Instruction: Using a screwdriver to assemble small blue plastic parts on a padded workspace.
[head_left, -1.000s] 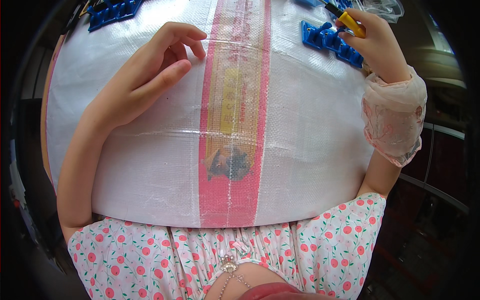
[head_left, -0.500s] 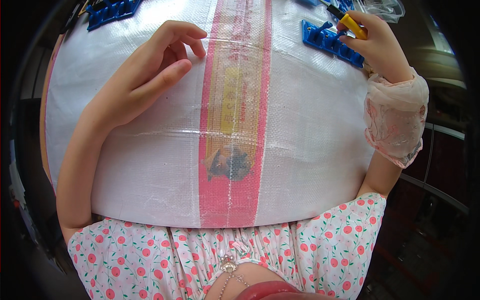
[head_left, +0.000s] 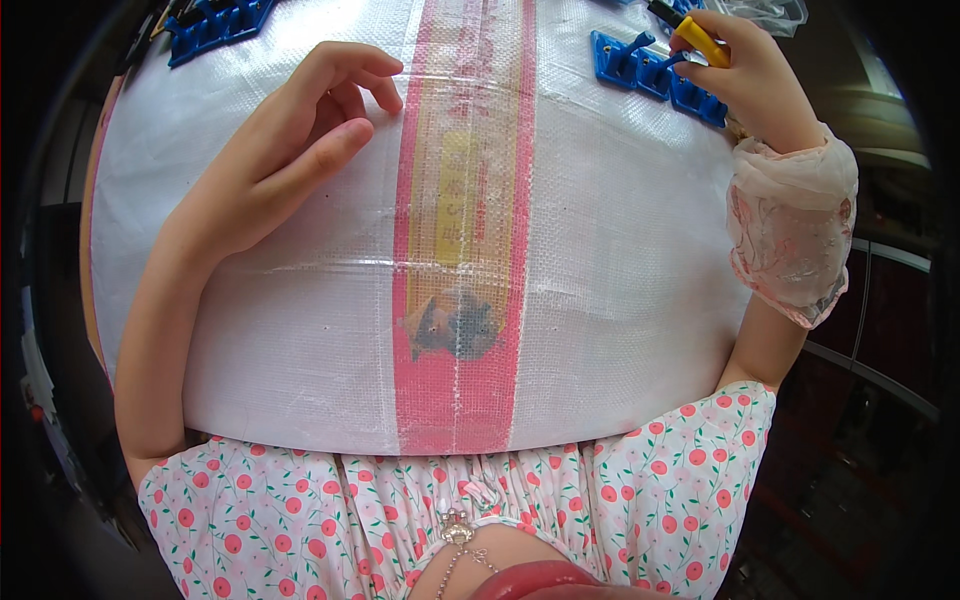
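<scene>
A: Item 1, nearest: a flowered dress, white with pink blossoms and green leaves, soft gathered cloth at the near edge of the work surface.

B: Item 2?

A: A woven plastic sheet, white, glossy, with a fine weave and faint creases. 1 pink-and-yellow stripe runs down its middle, with a small dark picture low on it.

B: The hands?

A: Left hand: empty, fingers loosely curled, fingertips resting on the sheet just beside the stripe. It holds nothing. Right hand: closed around a small yellow-handled tool with a dark tip, pinched between thumb and fingers. A sheer, ruffled pink cuff hangs at that wrist.

B: Where is the work piece?

A: At the far right of the sheet, touching the right hand: a row of blue plastic clips, hard, moulded and blocky, lying flat. The tool sits just above them.

B: The step in hand?

A: By my judgement, the tool is being applied to the blue clips, 1 at a time. The next move would call for a steady tip placed exactly on 1 clip, and perhaps the free hand to hold the row down.

B: Farther off?

A: A 2nd strip of blue clips at the far left corner, well apart from either hand, and a clear plastic bag beyond the right hand.
</scene>
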